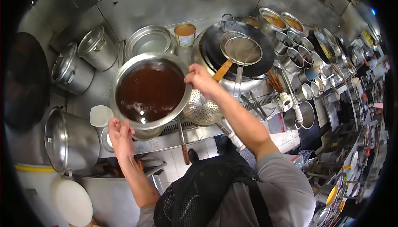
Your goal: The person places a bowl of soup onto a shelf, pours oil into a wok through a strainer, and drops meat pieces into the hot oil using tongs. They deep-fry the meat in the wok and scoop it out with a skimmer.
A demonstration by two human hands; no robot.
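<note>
Over the steel desk (87, 96), the left hand (121, 138) and right hand (203, 82) grip opposite sides of a metal bowl (115, 109) of dark brown liquid (151, 88); an uneven tilt could slop it onto the perforated strainer (203, 110) alongside.

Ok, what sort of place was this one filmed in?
Most likely a commercial kitchen, judging by the large black wok, the lidded metal pots and the metal wall panels.
</note>
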